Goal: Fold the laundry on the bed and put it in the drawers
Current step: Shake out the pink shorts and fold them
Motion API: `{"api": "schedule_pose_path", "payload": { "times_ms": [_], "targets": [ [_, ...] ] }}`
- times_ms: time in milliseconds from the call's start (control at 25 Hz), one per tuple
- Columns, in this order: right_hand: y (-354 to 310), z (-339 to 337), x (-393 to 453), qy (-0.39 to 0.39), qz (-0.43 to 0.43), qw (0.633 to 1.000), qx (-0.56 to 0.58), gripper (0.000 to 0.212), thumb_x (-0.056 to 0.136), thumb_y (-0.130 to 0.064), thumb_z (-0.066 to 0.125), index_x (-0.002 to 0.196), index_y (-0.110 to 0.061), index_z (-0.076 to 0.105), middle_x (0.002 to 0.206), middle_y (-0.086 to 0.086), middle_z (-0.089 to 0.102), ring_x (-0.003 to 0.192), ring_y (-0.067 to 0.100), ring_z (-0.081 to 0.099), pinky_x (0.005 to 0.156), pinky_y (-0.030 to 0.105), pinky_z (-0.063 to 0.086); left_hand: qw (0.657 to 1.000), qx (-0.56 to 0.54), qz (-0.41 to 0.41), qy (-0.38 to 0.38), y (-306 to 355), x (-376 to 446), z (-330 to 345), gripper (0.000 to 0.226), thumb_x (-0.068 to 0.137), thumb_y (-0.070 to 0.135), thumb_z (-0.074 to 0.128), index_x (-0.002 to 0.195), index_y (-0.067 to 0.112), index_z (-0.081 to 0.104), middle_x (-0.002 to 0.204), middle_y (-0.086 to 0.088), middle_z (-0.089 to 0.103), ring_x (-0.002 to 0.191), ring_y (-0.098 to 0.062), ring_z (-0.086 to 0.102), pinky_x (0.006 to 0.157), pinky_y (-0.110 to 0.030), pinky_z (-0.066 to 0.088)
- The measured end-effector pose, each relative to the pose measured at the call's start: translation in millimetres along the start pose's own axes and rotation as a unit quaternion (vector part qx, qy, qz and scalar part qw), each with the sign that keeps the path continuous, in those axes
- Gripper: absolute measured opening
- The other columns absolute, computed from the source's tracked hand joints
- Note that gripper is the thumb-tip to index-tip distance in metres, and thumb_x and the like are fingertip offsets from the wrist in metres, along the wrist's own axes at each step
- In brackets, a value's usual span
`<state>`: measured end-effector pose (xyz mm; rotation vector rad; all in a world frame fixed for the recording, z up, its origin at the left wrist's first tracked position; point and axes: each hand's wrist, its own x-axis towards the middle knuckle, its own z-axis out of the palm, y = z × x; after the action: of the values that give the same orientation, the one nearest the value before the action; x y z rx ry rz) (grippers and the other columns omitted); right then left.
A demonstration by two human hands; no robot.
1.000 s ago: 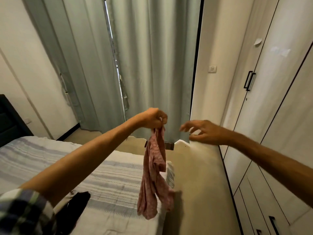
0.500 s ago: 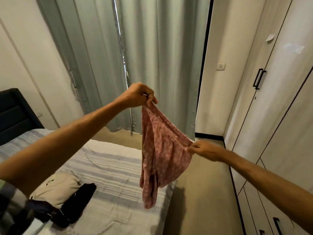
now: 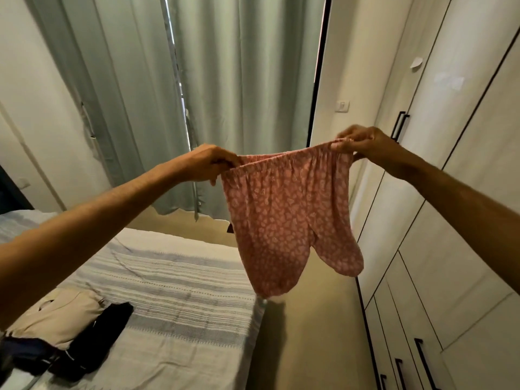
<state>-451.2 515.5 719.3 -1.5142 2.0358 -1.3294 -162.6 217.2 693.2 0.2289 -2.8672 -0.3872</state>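
Note:
Small pink patterned pants [image 3: 284,218] hang in the air in front of me, spread out by the waistband, legs dangling down. My left hand [image 3: 208,164] pinches the left end of the waistband. My right hand [image 3: 365,142] pinches the right end, a little higher. Below and to the left lies the bed [image 3: 180,288] with a striped cover. A beige garment [image 3: 59,316] and a dark garment [image 3: 92,342] lie on the bed at the lower left. The drawers [image 3: 405,344] with black handles are at the lower right.
A white wardrobe [image 3: 439,170] with black handles runs along the right side above the drawers. Pale green curtains [image 3: 225,80] hang straight ahead. A narrow strip of beige floor [image 3: 306,333] lies between the bed and the wardrobe.
My right hand took hold of the pants and moved up and right. The pants went from hanging bunched in my left hand to stretched wide between both hands.

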Motion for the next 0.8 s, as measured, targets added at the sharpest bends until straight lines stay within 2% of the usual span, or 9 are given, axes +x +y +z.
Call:
{"api": "schedule_pose_path", "payload": {
  "times_ms": [80,240,320,400,440,520,600,720,800],
  "targets": [
    [1.1,-8.2,1.2,0.068,-0.004,0.997,0.033,0.024,0.09,-0.029,0.079,0.102,-0.009,0.08,0.12,0.013,0.066,0.102,0.021,0.068,0.082,0.039,0.054,0.999,0.015,0.03,-0.006,13.0,5.1,-7.4,0.035,0.104,0.028,0.044,0.113,0.019,0.077,0.091,0.002,0.074,0.071,-0.006,0.069,0.067,-0.036,0.06],
    [-4.9,-18.7,3.0,0.161,0.058,0.966,0.196,0.012,0.08,-0.021,0.079,0.085,-0.01,0.077,0.085,0.003,0.07,0.081,0.014,0.067,0.082,0.034,0.05,0.972,0.179,0.152,0.009,47.6,3.6,6.2,0.065,0.102,0.068,0.033,0.113,0.022,0.078,0.101,0.007,0.063,0.083,-0.005,0.054,0.063,-0.034,0.054],
    [-14.4,-18.3,-2.1,0.112,0.057,0.973,0.192,0.016,0.085,-0.028,0.077,0.085,-0.012,0.075,0.083,0.002,0.065,0.079,0.014,0.064,0.08,0.031,0.052,0.957,0.188,0.187,0.113,60.8,7.5,12.5,0.058,0.105,0.062,0.039,0.105,0.02,0.08,0.118,0.004,0.058,0.095,0.002,0.042,0.066,-0.032,0.053],
    [-20.2,-19.9,-7.8,0.075,0.053,0.983,0.161,0.022,0.091,-0.036,0.075,0.087,-0.016,0.077,0.086,0.002,0.067,0.082,0.015,0.066,0.08,0.03,0.056,0.956,0.104,0.209,0.179,79.2,11.1,12.2,0.042,0.107,0.048,0.049,0.101,0.017,0.078,0.127,0.0,0.058,0.097,0.001,0.046,0.074,-0.031,0.054],
    [-19.6,-23.8,-9.9,0.066,0.057,0.981,0.171,0.023,0.093,-0.039,0.074,0.086,-0.017,0.078,0.085,0.0,0.069,0.08,0.013,0.067,0.078,0.028,0.057,0.958,0.044,0.228,0.167,89.9,8.6,15.1,0.033,0.107,0.041,0.052,0.105,0.018,0.075,0.12,0.0,0.062,0.091,-0.002,0.055,0.075,-0.029,0.055],
    [-11.2,-37.2,-12.5,0.056,0.079,0.973,0.21,0.027,0.096,-0.041,0.07,0.082,-0.019,0.076,0.078,-0.003,0.07,0.072,0.01,0.067,0.072,0.024,0.058,0.962,-0.043,0.262,0.066,109.5,-5.1,28.2,0.02,0.108,0.036,0.052,0.117,0.026,0.067,0.098,0.008,0.067,0.075,-0.009,0.065,0.067,-0.022,0.055],
    [2.6,-49.6,-17.7,0.025,0.109,0.975,0.194,0.033,0.094,-0.046,0.07,0.086,-0.014,0.074,0.079,0.001,0.069,0.072,0.013,0.066,0.072,0.026,0.057,0.969,-0.058,0.238,-0.012,113.3,-15.1,40.5,0.017,0.11,0.037,0.048,0.12,0.03,0.059,0.082,0.008,0.068,0.067,-0.013,0.066,0.058,-0.024,0.053],
    [21.3,-52.4,-27.8,-0.052,0.123,0.988,0.083,0.044,0.095,-0.047,0.071,0.098,-0.003,0.07,0.081,0.008,0.058,0.073,0.019,0.059,0.069,0.028,0.055,0.986,-0.013,0.165,0.013,84.0,2.0,26.3,0.024,0.11,0.042,0.047,0.127,0.034,0.062,0.092,0.005,0.074,0.079,-0.014,0.072,0.068,-0.034,0.059],
    [25.7,-49.8,-33.3,-0.086,0.108,0.99,0.018,0.039,0.097,-0.037,0.071,0.087,0.001,0.07,0.075,0.006,0.053,0.068,0.016,0.053,0.061,0.027,0.048,0.987,0.034,0.155,0.022,56.0,13.5,11.8,0.025,0.109,0.043,0.046,0.124,0.033,0.063,0.107,0.005,0.073,0.09,-0.015,0.071,0.074,-0.04,0.059]
  ]
}}
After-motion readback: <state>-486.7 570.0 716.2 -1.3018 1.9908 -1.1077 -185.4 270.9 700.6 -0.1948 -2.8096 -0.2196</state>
